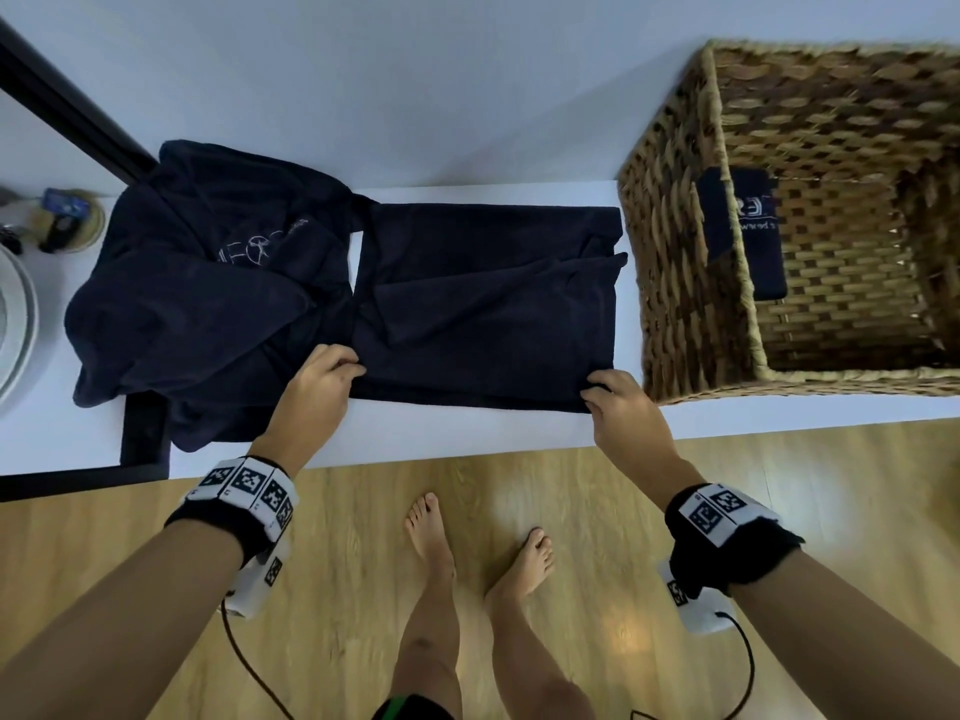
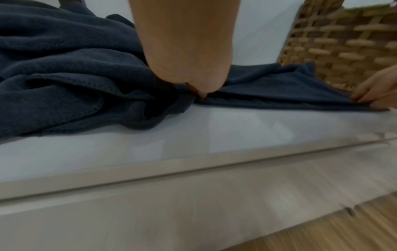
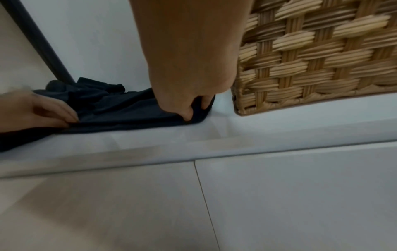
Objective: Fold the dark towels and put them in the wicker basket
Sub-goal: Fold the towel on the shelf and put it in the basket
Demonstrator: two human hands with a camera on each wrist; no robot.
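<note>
A dark navy towel [image 1: 488, 298] lies spread flat on the white counter [image 1: 467, 433], left of the wicker basket [image 1: 691, 283]. My left hand [image 1: 332, 371] pinches its near left corner, and my right hand [image 1: 608, 394] pinches its near right corner. In the left wrist view the left hand [image 2: 199, 91] nips the towel [image 2: 268, 88] edge. The right wrist view has the right hand [image 3: 193, 108] curled over the towel [image 3: 128, 112] corner beside the basket [image 3: 311, 59]. A crumpled pile of dark towels [image 1: 208, 283] with a pale logo lies to the left, touching the flat one.
A dark label hangs over the basket's left wall [image 1: 737, 236]. Plates [image 1: 15, 324] and a small jar [image 1: 67, 215] sit at the counter's left end. A black frame bar [image 1: 67, 106] runs diagonally at the back left. My bare feet stand on the wooden floor [image 1: 519, 511].
</note>
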